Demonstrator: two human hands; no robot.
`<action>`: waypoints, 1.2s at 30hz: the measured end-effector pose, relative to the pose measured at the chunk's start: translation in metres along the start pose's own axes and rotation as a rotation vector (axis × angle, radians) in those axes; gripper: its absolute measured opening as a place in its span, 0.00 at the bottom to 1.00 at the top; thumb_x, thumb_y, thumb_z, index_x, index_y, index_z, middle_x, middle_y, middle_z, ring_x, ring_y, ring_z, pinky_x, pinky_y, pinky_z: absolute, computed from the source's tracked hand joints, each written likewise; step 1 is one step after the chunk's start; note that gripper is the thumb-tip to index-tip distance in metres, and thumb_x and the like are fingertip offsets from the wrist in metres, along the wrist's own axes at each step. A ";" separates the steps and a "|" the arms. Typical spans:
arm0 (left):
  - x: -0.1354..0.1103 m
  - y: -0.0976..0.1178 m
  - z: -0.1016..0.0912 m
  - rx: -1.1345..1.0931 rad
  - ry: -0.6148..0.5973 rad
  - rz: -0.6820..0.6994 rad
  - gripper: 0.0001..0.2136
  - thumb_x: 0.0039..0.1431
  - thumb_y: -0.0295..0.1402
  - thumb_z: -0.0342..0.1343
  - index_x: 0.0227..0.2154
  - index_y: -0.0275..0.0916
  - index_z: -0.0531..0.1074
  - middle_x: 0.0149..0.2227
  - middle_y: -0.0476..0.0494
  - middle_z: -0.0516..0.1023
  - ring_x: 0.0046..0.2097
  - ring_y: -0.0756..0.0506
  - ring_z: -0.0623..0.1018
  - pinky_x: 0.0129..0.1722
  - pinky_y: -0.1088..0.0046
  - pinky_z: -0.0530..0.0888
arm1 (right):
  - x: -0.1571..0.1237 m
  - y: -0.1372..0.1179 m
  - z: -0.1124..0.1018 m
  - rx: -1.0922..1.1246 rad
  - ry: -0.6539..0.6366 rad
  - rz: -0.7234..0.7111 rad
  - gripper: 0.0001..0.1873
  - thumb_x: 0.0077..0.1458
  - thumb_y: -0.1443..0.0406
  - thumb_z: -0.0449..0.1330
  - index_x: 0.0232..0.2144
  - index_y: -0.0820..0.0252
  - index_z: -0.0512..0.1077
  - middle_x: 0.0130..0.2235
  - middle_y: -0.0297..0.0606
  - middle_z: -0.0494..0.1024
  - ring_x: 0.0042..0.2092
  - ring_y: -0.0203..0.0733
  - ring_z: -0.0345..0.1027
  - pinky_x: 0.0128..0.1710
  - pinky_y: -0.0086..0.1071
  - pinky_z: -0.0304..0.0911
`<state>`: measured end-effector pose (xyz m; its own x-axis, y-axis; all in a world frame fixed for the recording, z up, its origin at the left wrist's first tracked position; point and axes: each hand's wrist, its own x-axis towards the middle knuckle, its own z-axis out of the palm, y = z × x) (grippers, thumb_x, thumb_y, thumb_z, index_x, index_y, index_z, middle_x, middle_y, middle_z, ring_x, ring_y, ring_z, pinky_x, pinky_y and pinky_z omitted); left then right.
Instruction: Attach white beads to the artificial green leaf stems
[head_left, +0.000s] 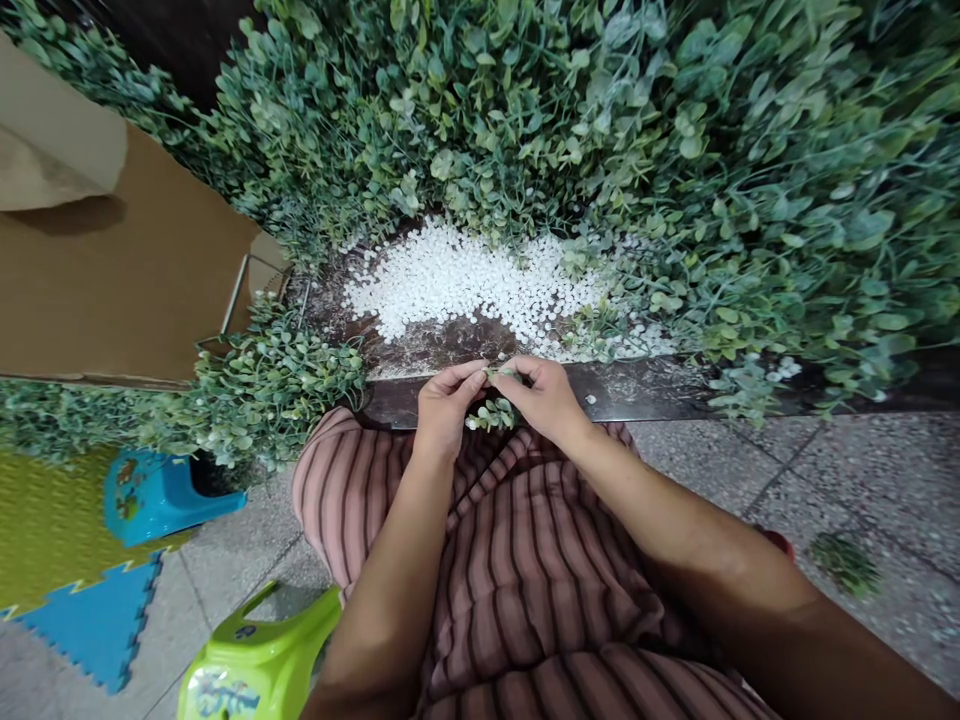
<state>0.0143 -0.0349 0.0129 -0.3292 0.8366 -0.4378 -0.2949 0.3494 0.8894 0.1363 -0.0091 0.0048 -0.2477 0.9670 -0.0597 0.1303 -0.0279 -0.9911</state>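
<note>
My left hand (444, 405) and my right hand (545, 395) meet over the near edge of a dark table (652, 390). Thumbs and fingers of both are pinched together on a small leafy sprig (493, 412), whose pale green leaves hang below my fingertips. The exact spot where they grip it is mostly hidden by the fingers. Just beyond my hands, a heap of small white bead-like pieces (450, 275) is spread over the tabletop. A large mass of green artificial-looking foliage (525, 120) lies behind and to the right of the heap.
A brown cardboard box (127, 270) stands at left, with more leafy sprigs (292, 375) beside it. Below are a blue plastic stool (154, 495), a lime-green stool (255, 650) and foam mats (60, 520). A tuft of greenery (844, 562) lies on the floor at right.
</note>
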 end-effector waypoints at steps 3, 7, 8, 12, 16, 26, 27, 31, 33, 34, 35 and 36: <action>0.000 -0.002 -0.002 -0.010 -0.017 -0.010 0.12 0.34 0.33 0.67 0.26 0.37 0.77 0.22 0.50 0.77 0.25 0.54 0.73 0.29 0.78 0.70 | 0.000 0.001 0.001 0.003 0.005 0.006 0.10 0.45 0.63 0.53 0.16 0.60 0.64 0.19 0.30 0.64 0.25 0.33 0.57 0.27 0.27 0.54; 0.001 -0.002 -0.001 -0.044 -0.005 -0.017 0.12 0.32 0.34 0.67 0.25 0.37 0.77 0.21 0.51 0.77 0.24 0.55 0.73 0.28 0.80 0.70 | -0.001 0.000 0.001 0.009 0.011 0.001 0.10 0.45 0.63 0.53 0.15 0.60 0.62 0.18 0.29 0.63 0.24 0.32 0.56 0.26 0.27 0.53; 0.001 -0.001 -0.001 -0.049 0.001 -0.016 0.13 0.32 0.34 0.67 0.25 0.37 0.77 0.21 0.51 0.76 0.24 0.55 0.73 0.27 0.80 0.70 | -0.001 0.000 0.002 0.011 0.015 0.000 0.10 0.44 0.63 0.53 0.15 0.60 0.62 0.18 0.29 0.63 0.24 0.32 0.55 0.26 0.27 0.53; 0.001 -0.001 0.002 -0.051 0.015 -0.004 0.13 0.31 0.35 0.67 0.25 0.37 0.77 0.21 0.51 0.76 0.24 0.55 0.73 0.27 0.80 0.71 | -0.001 0.001 0.003 0.010 0.030 0.005 0.11 0.44 0.63 0.53 0.15 0.60 0.62 0.18 0.29 0.63 0.24 0.32 0.54 0.25 0.27 0.52; 0.000 -0.001 0.003 -0.056 0.037 0.008 0.13 0.31 0.35 0.67 0.25 0.37 0.77 0.21 0.51 0.76 0.23 0.55 0.73 0.26 0.80 0.71 | 0.000 0.003 0.004 0.003 0.051 0.008 0.11 0.45 0.62 0.53 0.15 0.60 0.63 0.18 0.29 0.63 0.23 0.32 0.54 0.25 0.27 0.52; 0.001 -0.005 0.003 0.002 0.081 0.067 0.12 0.35 0.35 0.66 0.27 0.37 0.77 0.25 0.48 0.78 0.26 0.53 0.74 0.29 0.77 0.71 | 0.000 0.002 0.006 -0.026 0.060 0.019 0.10 0.44 0.63 0.53 0.16 0.59 0.63 0.18 0.29 0.63 0.24 0.33 0.55 0.25 0.27 0.52; 0.001 -0.005 0.003 0.002 0.081 0.069 0.12 0.35 0.35 0.66 0.27 0.37 0.77 0.24 0.48 0.78 0.26 0.53 0.74 0.28 0.77 0.71 | 0.000 0.002 0.006 -0.025 0.061 0.020 0.10 0.44 0.63 0.53 0.15 0.59 0.63 0.18 0.30 0.63 0.24 0.33 0.55 0.25 0.27 0.52; 0.000 -0.006 0.004 -0.003 0.081 0.079 0.11 0.35 0.34 0.66 0.26 0.36 0.77 0.24 0.49 0.78 0.25 0.54 0.73 0.28 0.77 0.71 | 0.000 0.001 0.005 -0.023 0.064 0.033 0.10 0.44 0.63 0.53 0.15 0.59 0.62 0.17 0.29 0.62 0.23 0.33 0.54 0.25 0.27 0.51; 0.000 -0.006 0.004 0.004 0.085 0.098 0.11 0.36 0.34 0.65 0.26 0.37 0.77 0.24 0.49 0.78 0.25 0.54 0.73 0.28 0.77 0.72 | 0.000 0.001 0.005 -0.021 0.062 0.044 0.10 0.44 0.63 0.53 0.15 0.59 0.62 0.17 0.29 0.62 0.23 0.32 0.53 0.24 0.27 0.51; 0.000 -0.006 0.004 0.012 0.088 0.109 0.10 0.36 0.34 0.65 0.26 0.37 0.77 0.25 0.48 0.78 0.25 0.53 0.74 0.29 0.77 0.72 | 0.001 0.001 0.005 -0.020 0.063 0.049 0.10 0.44 0.63 0.53 0.15 0.59 0.62 0.17 0.29 0.62 0.23 0.32 0.53 0.24 0.27 0.51; 0.000 -0.006 0.004 0.022 0.092 0.121 0.10 0.37 0.34 0.65 0.26 0.37 0.77 0.25 0.48 0.79 0.26 0.53 0.74 0.29 0.77 0.72 | 0.001 0.000 0.005 -0.019 0.066 0.053 0.10 0.44 0.63 0.53 0.15 0.59 0.62 0.17 0.29 0.62 0.23 0.32 0.53 0.24 0.27 0.51; 0.000 -0.006 0.004 0.031 0.095 0.132 0.10 0.37 0.34 0.65 0.26 0.37 0.77 0.26 0.48 0.79 0.26 0.53 0.74 0.29 0.77 0.72 | 0.001 0.000 0.005 -0.019 0.070 0.057 0.10 0.44 0.63 0.53 0.15 0.59 0.62 0.17 0.29 0.62 0.23 0.32 0.53 0.24 0.27 0.51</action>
<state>0.0196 -0.0359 0.0079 -0.4467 0.8331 -0.3261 -0.2159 0.2533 0.9430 0.1312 -0.0095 0.0038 -0.1720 0.9793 -0.1064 0.1605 -0.0788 -0.9839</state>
